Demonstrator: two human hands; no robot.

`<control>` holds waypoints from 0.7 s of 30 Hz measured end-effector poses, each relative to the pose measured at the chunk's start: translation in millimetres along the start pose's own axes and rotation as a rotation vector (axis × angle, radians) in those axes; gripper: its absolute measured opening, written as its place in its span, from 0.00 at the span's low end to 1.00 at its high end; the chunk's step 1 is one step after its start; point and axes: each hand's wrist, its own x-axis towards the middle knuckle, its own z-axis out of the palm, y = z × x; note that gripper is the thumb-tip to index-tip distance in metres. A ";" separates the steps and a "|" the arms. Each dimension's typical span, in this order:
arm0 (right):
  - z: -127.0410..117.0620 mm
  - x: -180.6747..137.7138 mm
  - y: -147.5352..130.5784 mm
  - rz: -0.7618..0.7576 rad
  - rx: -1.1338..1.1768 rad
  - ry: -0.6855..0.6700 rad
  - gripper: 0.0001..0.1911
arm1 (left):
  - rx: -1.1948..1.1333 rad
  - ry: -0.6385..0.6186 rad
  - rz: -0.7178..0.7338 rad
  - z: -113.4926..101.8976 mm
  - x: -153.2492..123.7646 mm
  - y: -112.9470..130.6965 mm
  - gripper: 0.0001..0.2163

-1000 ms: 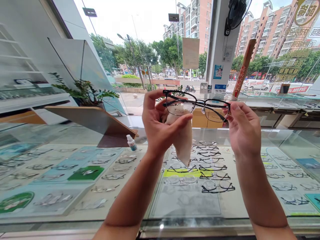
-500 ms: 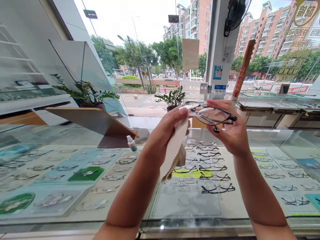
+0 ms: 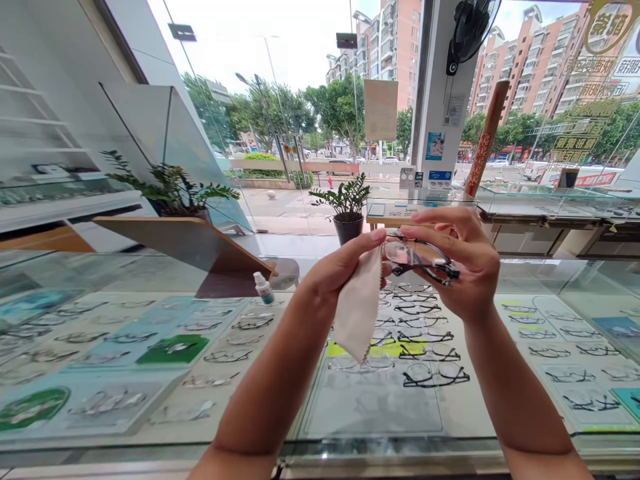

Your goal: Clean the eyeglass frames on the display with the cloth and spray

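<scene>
Dark-framed eyeglasses (image 3: 434,252) are held up above the glass counter, between my two hands. My right hand (image 3: 470,257) grips them from the right, its fingers bent over the top of the frame. A pale cleaning cloth (image 3: 359,303) with a zigzag edge hangs from my left hand (image 3: 340,268). The left thumb and fingers are pinched around the cloth at the left end of the glasses. Whether the cloth covers the left lens is hidden by my fingers.
Below, the glass display counter (image 3: 370,410) holds rows of eyeglasses (image 3: 436,377). A small white spray bottle (image 3: 263,288) stands on it near a slanted wooden board (image 3: 185,240). Beyond are a potted plant (image 3: 349,208), a second plant at left, and a large window.
The glasses have turned and come down slightly, nearer my left hand. My right fingers have closed over the frame's top. The cloth now hangs flatter, facing me.
</scene>
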 end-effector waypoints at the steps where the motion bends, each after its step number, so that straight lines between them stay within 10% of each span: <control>1: 0.3 -0.5 -0.6 0.003 -0.023 0.013 0.16 | -0.017 -0.031 -0.049 -0.5 1.3 -1.6 0.26; 11: -5.6 -0.5 2.9 0.110 -0.084 0.107 0.07 | 0.432 -0.008 0.021 -10.3 -9.3 13.4 0.22; 15: -5.4 2.6 4.5 0.152 -0.098 0.021 0.08 | 0.428 0.235 0.013 -68.3 -16.7 4.6 0.20; 21: 4.2 5.9 4.6 0.209 -0.053 -0.218 0.07 | -0.131 0.199 -0.322 -193.5 -58.4 -57.4 0.22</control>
